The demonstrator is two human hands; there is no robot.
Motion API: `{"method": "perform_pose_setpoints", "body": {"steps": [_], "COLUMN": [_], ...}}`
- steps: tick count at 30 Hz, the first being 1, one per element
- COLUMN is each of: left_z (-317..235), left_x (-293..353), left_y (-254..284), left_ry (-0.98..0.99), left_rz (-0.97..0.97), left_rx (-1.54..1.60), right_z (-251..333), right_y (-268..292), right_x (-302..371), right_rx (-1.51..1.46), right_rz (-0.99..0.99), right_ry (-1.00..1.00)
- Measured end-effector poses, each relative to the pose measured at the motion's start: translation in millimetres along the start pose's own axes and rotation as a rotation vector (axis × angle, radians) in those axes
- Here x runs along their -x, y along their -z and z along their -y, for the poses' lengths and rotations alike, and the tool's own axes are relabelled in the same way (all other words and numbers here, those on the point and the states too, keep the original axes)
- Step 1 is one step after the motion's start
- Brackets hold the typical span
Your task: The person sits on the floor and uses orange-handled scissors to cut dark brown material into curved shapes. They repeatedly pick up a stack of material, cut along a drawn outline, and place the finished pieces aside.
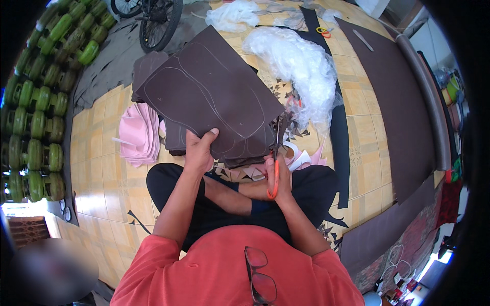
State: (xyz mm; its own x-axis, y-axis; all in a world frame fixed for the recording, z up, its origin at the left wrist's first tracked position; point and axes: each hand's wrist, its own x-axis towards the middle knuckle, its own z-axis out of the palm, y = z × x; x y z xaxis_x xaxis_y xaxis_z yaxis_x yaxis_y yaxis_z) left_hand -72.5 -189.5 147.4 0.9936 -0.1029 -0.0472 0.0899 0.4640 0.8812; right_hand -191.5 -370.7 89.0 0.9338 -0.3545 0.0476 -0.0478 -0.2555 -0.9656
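My left hand (200, 153) grips the near edge of a dark brown sheet (209, 84), thumb on top and fingers beneath. Pale curved outlines are drawn across the sheet. Orange-handled scissors (274, 178) are in my right hand (280, 176), their blades pointing away from me at the sheet's right corner. Whether the blades touch the sheet, I cannot tell. Under the sheet lies a stack of dark brown pieces (240, 153), partly hidden. Left of it sits a stack of pink pieces (139, 135).
Crumpled clear plastic (296, 71) and small offcuts lie on the tiled floor beyond my right hand. A dark brown roll (423, 102) is partly spread at the right, with a knife-like blade (363, 40) on it. Green gas cylinders (35, 127) are stacked at the left. A bicycle wheel (161, 25) stands at the back.
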Motion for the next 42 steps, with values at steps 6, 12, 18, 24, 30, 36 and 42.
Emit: {"method": "perform_pose_setpoints", "body": {"steps": [6, 12, 18, 24, 30, 36, 42], "left_z": [-17.8, -25.0, -22.1, -22.4, -26.0, -26.7, -22.7], "left_x": [7.2, 11.7, 8.1, 9.4, 3.3, -0.4, 3.9], "left_y": [3.1, 4.3, 11.1, 9.1, 14.1, 28.7, 29.3], "left_ry": [-0.031, -0.012, 0.013, 0.012, 0.031, 0.11, 0.142], "left_rz": [0.006, 0.038, 0.043, 0.031, -0.006, 0.04, 0.038], "left_rx": [-0.016, -0.049, -0.046, -0.043, -0.044, -0.096, -0.16], "right_z": [27.4, 43.9, 44.8, 37.0, 49.0, 29.2, 39.0], "right_y": [-1.2, -0.2, -1.4, -8.5, 3.3, -6.1, -6.3], "right_x": [-1.7, -5.5, -3.8, -4.0, -2.6, -3.3, -7.9], "right_rx": [0.002, 0.013, -0.075, -0.143, -0.151, -0.016, -0.044], "right_rz": [0.105, 0.145, 0.201, 0.202, 0.328, 0.205, 0.175], "right_ry": [0.053, 0.068, 0.054, 0.068, -0.124, 0.101, 0.122]}}
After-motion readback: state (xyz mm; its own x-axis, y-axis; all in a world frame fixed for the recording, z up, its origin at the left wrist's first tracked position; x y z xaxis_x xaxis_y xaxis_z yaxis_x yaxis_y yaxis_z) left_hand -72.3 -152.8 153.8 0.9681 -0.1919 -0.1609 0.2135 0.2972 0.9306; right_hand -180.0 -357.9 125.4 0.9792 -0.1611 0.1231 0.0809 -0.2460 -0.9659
